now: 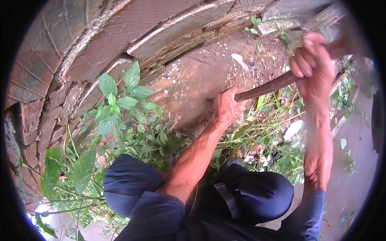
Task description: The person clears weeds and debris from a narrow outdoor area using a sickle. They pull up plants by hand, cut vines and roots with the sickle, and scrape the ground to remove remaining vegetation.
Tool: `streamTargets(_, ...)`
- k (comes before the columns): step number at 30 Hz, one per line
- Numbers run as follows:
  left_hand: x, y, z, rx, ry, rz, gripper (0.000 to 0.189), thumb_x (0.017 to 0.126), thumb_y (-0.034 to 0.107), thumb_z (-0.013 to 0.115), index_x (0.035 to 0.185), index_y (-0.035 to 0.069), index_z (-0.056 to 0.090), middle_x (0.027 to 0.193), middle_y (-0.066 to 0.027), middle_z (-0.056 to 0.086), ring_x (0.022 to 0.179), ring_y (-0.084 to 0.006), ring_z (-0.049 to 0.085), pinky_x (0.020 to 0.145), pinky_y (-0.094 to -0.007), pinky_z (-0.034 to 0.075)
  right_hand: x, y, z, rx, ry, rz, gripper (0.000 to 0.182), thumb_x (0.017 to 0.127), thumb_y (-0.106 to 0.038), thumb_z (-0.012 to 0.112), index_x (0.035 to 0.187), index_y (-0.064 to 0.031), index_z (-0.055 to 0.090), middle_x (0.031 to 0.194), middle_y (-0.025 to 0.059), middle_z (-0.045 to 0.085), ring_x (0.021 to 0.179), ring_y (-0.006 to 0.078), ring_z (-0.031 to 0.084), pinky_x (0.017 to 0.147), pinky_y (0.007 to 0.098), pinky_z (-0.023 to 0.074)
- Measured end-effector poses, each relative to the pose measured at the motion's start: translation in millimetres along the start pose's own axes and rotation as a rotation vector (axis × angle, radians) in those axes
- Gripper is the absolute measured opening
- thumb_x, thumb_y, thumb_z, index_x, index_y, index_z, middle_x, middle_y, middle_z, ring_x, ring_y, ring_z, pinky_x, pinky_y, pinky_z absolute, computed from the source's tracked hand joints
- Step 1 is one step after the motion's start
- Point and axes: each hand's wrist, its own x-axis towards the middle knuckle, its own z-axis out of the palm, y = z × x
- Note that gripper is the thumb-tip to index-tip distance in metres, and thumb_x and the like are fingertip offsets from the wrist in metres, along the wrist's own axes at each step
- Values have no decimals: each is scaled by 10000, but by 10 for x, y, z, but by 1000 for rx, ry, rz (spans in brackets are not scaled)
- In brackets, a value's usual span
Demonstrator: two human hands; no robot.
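Observation:
A dark wooden tool handle (268,87) slants across the view from the middle to the upper right. My left hand (228,104) is wrapped around its lower end, over bare soil. Farther up the shaft, my right hand (316,67) grips it, raised at the right and slightly blurred. Beyond that hand the tool runs into the dark rim of the picture, so its head cannot be made out. Below the handle lies a tangle of cut-looking stems and leaves (271,120). Brown earth (196,81) stretches between my left hand and the wall.
A weathered brick wall (144,39) with broken edges curves along the top and left. A broad-leaved weed (113,104) grows against it. White scraps (239,61) lie on the soil. At the right runs a grey paved strip (346,156). My bent knees (132,183) are in front.

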Motion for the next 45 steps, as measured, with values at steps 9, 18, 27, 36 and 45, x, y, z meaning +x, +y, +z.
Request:
streamTargets(9,1275,37,-336,12,-169,170,220,766,229,680,667,114,521,638,-20,554,571,-128,527,527,-310,457,91,249,505,-33,71,-322,94,944,-130,512,952,-55,566,624,-37,367,488,61,316,467,238,291)
streamTargets(18,1001,-69,-319,-9,-45,40,227,720,268,706,773,53,657,655,-94,627,613,-190,595,585,-375,470,456,224,340,36,166,-116,55,845,-91,574,832,-135,542,516,-74,301,378,72,276,372,251,289)
streamTargets(27,635,147,-180,208,-56,192,275,743,302,715,761,50,607,694,-132,656,610,-258,643,574,-380,504,43,-193,-29,-75,-15,-209,158,942,-116,503,962,-23,629,535,-73,336,446,39,311,449,206,365)
streamTargets(36,1439,-351,-549,37,186,365,261,748,248,696,625,120,505,573,-59,573,534,-213,569,559,-389,481,424,464,542,69,-284,-239,188,943,-105,448,952,-3,606,576,-59,297,464,61,285,489,255,302)
streamTargets(45,995,-36,-693,-190,133,10,216,774,251,689,704,69,598,580,-15,566,531,-143,526,524,-344,437,873,277,924,29,-196,-27,40,809,-52,590,804,-74,557,521,-55,365,411,71,340,421,246,315)
